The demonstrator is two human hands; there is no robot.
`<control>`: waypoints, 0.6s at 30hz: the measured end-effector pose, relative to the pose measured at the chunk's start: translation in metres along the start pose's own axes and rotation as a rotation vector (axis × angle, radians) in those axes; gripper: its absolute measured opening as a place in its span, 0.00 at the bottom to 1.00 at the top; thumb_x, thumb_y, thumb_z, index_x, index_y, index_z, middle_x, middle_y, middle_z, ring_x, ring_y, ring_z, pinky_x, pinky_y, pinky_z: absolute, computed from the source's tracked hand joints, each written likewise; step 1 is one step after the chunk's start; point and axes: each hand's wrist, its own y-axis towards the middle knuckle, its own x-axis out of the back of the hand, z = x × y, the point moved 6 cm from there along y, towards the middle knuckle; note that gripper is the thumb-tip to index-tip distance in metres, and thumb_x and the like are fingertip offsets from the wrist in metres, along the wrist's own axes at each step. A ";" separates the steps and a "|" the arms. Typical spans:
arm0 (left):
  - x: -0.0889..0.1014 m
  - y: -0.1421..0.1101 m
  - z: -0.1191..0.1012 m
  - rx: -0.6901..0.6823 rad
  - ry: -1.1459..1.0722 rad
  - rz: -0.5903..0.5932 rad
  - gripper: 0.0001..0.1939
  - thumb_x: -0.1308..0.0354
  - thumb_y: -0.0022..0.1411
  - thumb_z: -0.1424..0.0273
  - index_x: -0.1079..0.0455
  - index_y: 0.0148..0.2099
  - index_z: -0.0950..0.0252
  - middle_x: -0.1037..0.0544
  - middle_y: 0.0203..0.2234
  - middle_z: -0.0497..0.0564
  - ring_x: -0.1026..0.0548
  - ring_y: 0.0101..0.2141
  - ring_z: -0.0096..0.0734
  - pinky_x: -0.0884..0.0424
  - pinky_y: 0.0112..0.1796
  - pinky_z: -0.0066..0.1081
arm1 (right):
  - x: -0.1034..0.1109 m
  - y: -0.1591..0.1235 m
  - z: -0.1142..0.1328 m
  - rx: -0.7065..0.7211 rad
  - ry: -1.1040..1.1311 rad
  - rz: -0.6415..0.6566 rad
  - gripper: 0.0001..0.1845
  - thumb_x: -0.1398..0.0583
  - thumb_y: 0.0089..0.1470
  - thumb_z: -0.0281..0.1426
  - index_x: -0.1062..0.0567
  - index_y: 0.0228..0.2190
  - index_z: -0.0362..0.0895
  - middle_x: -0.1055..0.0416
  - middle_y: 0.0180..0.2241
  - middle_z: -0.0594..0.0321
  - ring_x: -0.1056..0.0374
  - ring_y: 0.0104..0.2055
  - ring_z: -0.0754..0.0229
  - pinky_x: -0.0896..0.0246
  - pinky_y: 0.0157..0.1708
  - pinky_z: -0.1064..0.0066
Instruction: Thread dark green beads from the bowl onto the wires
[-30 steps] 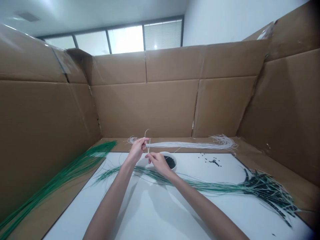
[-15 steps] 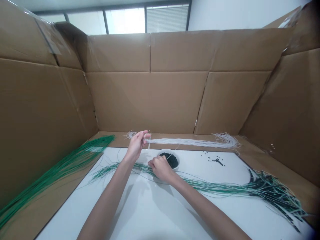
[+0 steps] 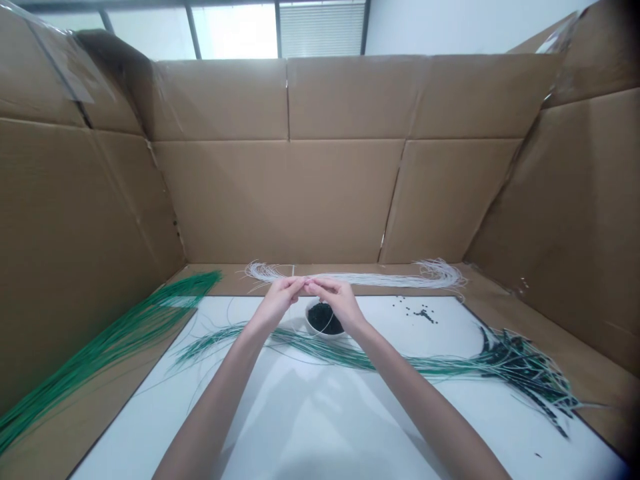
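Observation:
Just above the bowl, my left hand (image 3: 280, 299) and my right hand (image 3: 339, 300) meet fingertip to fingertip, both closed in a pinch. A thin white cord (image 3: 329, 325) runs between them and hangs in a loose curve in front of the bowl. Whether a bead is between the fingertips is too small to see. Below them stands a white bowl (image 3: 335, 336) filled with small black beads (image 3: 321, 317). A long bundle of green strands (image 3: 310, 345) lies under my forearms, its right end carrying dark beaded tips (image 3: 525, 367).
Behind the hands a bundle of white cords (image 3: 385, 280) lies along the back. Loose black beads (image 3: 425, 313) are scattered right of the bowl. More green strands (image 3: 125, 340) lie at the left. Cardboard walls (image 3: 340, 193) surround the white board (image 3: 300, 427) on three sides.
My right hand has risen from the green strands beside the bowl to meet my left hand. The left fingers have closed into a pinch. The view has shifted slightly.

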 end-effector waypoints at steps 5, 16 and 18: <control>-0.010 -0.007 -0.008 0.022 0.176 0.054 0.16 0.51 0.54 0.62 0.32 0.24 0.69 0.39 0.16 0.46 0.47 0.20 0.22 0.51 0.23 0.23 | 0.009 0.000 -0.002 -0.007 0.036 -0.081 0.11 0.41 0.43 0.37 0.23 0.22 0.43 0.27 0.32 0.57 0.35 0.34 0.59 0.45 0.24 0.73; -0.019 -0.012 -0.013 0.025 0.230 0.113 0.16 0.52 0.55 0.64 0.32 0.22 0.68 0.39 0.16 0.45 0.46 0.20 0.21 0.51 0.22 0.24 | 0.011 0.001 0.004 0.051 -0.032 -0.093 0.11 0.41 0.43 0.37 0.23 0.21 0.44 0.31 0.24 0.61 0.38 0.30 0.62 0.46 0.25 0.73; -0.018 -0.012 -0.011 0.051 0.233 0.138 0.15 0.52 0.55 0.62 0.31 0.26 0.68 0.39 0.16 0.45 0.47 0.19 0.21 0.52 0.21 0.24 | 0.018 0.001 0.007 0.060 -0.050 -0.138 0.11 0.41 0.42 0.37 0.23 0.21 0.43 0.31 0.25 0.61 0.38 0.29 0.63 0.46 0.24 0.73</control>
